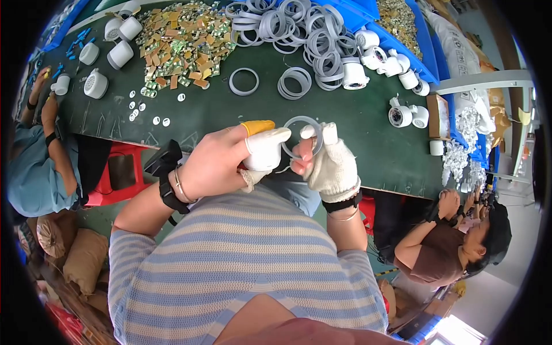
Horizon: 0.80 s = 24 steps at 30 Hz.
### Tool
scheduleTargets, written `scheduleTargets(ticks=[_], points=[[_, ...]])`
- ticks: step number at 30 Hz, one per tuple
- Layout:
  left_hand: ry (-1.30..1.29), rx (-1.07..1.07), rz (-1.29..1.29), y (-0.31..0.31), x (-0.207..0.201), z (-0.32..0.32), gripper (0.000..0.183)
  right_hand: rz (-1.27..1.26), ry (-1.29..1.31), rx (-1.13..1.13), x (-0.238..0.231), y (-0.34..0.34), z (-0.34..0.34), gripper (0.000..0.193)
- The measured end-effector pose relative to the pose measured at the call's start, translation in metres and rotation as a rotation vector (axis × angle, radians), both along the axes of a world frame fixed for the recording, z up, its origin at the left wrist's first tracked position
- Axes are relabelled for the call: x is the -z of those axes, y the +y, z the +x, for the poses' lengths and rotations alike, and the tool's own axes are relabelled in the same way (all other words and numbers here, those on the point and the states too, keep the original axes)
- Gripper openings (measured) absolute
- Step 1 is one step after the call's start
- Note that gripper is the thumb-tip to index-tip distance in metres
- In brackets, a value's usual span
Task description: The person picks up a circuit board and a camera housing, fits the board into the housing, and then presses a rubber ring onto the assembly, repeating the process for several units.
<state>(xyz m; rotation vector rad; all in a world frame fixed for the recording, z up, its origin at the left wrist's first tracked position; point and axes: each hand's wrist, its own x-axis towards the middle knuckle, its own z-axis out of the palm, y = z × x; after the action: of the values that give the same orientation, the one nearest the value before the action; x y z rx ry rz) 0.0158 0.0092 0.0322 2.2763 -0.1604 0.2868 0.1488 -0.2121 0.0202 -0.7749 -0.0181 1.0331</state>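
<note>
The green worktable (368,144) bears a pile of grey rings (276,24) and, left of it, a heap of small circuit boards (187,46). Over its near edge, the curled left hand (213,161) and gloved right hand (333,167) grip, respectively, a white housing (265,157) and, just beside it, a single ring (300,119).

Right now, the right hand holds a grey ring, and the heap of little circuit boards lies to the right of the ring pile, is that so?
Not quite: the head view shows the heap of little circuit boards to the left of the ring pile. The right hand does hold a grey ring.
</note>
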Motion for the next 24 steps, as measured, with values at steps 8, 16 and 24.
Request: scheduleTargets(ticks=[8,16,24], points=[[0.037,0.117,0.290,0.006,-0.003,-0.006,0.066,-0.231,-0.397,-0.218,-0.011,0.005,0.006,0.045],[0.247,0.068,-0.829,0.004,0.016,0.008,0.056,-0.490,-1.828,-0.042,-0.031,0.009,0.005,0.023],[0.439,-0.198,-1.363,0.009,0.019,0.012,0.050,-0.722,-1.774,0.175,-0.001,0.020,0.015,0.021]])
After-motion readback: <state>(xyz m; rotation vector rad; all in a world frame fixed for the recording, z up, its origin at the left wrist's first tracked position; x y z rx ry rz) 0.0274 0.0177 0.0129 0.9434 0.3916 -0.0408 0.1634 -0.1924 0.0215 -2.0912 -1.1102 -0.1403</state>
